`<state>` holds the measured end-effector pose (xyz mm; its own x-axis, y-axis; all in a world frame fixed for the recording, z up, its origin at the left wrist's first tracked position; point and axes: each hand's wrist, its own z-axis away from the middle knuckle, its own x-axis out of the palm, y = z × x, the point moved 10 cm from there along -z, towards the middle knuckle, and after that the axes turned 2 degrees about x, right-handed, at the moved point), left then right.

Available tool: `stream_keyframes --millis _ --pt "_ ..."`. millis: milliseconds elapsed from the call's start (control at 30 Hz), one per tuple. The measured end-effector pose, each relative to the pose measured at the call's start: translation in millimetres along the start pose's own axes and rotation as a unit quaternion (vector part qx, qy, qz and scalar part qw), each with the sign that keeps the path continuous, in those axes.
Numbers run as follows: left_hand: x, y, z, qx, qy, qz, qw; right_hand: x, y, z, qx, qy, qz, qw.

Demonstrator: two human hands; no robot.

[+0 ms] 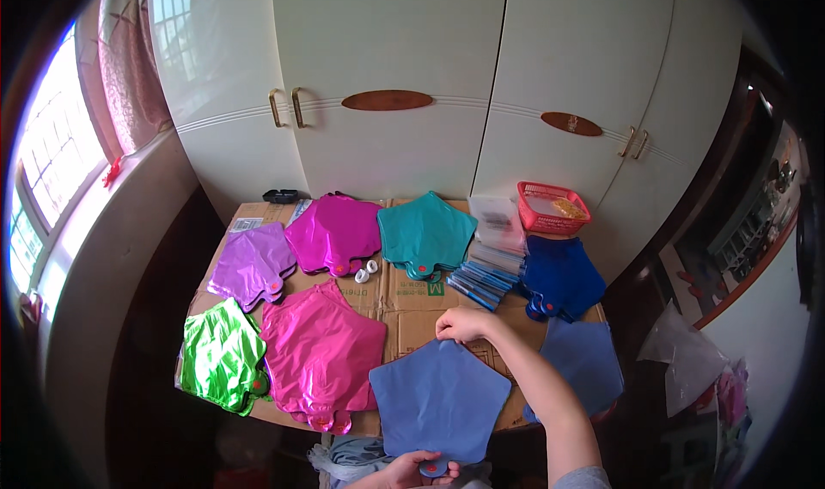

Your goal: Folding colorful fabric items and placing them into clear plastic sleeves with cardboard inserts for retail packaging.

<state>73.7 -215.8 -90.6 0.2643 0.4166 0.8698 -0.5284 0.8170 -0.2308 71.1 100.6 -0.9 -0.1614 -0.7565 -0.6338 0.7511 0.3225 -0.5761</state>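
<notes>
Blue star balloon (438, 399) (flat, on cardboard) | right hand (461, 324) pinches top point | left hand (411, 470) grips bottom valve.

On the cardboard-covered table (404, 304): seven piles of star-shaped foil balloons (440, 397), one red plastic basket (552, 207), two small white rolls (367, 271), one stack of packets (491, 261), and one black object (281, 196) at the far left corner.

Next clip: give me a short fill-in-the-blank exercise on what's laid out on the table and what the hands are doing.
1. Both hands hold a flat star-shaped foil balloon coloured ____.
2. The right hand pinches its top point; the left hand holds its ____ end.
3. The red plastic basket stands at the table's far ____ corner.

Missing words: blue; bottom; right
</notes>
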Motion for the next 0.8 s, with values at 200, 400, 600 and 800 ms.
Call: stream_keyframes --millis 200,400,600,800 --pt "-10.2 4.1 -10.7 0.007 -0.008 0.027 1.0 -14.9 -2.2 3.1 -0.042 0.113 0.026 0.992" --pt "18.9 11.0 4.0 0.061 0.091 -0.017 0.994 -15.6 15.3 -6.2 0.061 0.149 0.019 0.987" --pt "16.7 10.7 -0.4 0.042 0.069 0.036 0.996 -19.5 18.6 -11.7 0.017 0.241 0.044 0.969" --pt "3.0 22.9 -3.0 0.086 0.107 -0.045 0.99 -15.5 15.9 -9.2 0.018 0.158 -0.103 0.982"
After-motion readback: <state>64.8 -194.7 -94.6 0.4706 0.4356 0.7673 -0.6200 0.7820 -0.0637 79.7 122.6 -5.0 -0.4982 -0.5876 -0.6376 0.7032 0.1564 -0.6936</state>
